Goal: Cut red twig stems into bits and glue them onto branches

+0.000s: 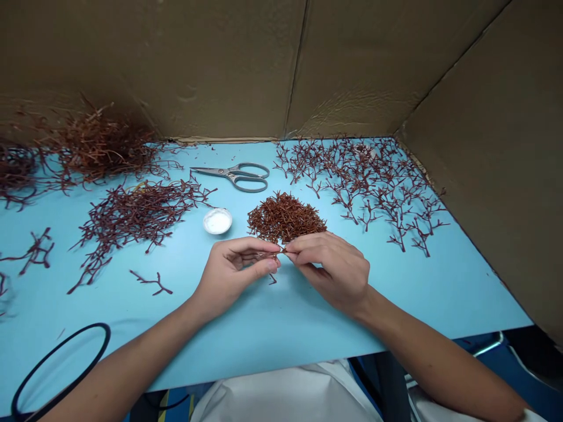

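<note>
My left hand (233, 266) is closed in a pinch on a thin brown branched twig (272, 279), whose lower end sticks out below the thumb. My right hand (332, 266) meets it fingertip to fingertip, with thumb and forefinger pinched on a tiny brown twig piece (284, 250). Whether that piece is joined to the left hand's twig is too small to tell. Just behind both hands rises a heap of short brown twig pieces (285, 215). A small white dish (217, 221) with white contents stands to the left of the heap.
Grey scissors (233, 174) lie behind the dish. Dark branched twigs (136, 214) are piled at left, with a tangled brown bundle (101, 143) behind them. More branched twigs (378, 176) spread over the right back. Cardboard walls (220, 70) border the blue table (417, 305); a black loop (105, 337) is front left.
</note>
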A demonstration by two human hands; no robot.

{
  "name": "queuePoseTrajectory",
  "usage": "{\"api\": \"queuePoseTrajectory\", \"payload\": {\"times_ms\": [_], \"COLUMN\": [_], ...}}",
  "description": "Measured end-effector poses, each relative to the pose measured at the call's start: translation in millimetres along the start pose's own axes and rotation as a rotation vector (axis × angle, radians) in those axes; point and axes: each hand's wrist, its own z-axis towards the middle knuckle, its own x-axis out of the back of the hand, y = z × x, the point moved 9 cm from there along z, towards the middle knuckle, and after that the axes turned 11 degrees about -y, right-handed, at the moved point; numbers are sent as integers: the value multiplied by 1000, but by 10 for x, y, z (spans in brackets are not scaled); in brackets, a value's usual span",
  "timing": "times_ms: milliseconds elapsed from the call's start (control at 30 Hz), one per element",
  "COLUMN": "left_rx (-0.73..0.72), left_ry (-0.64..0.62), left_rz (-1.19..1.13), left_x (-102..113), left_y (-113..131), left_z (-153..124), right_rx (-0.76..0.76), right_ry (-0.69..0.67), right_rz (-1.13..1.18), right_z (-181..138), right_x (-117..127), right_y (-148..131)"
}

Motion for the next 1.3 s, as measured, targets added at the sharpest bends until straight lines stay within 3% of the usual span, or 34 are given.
{"api": "queuePoseTrajectory", "payload": {"times_ms": [1133,1300], "left_rx": [-34,-34], "left_ry": [57,53], "left_rz": [109,78], "left_x": [59,59], "left_y": [64,58], "left_z": [-33,-27], "right_rx": [42,-170], "right_ry": [-41,67], "right_rz": [-10,104], "right_z": [-27,3], "right_x": [-29,22], "right_y": [-64,81]}}
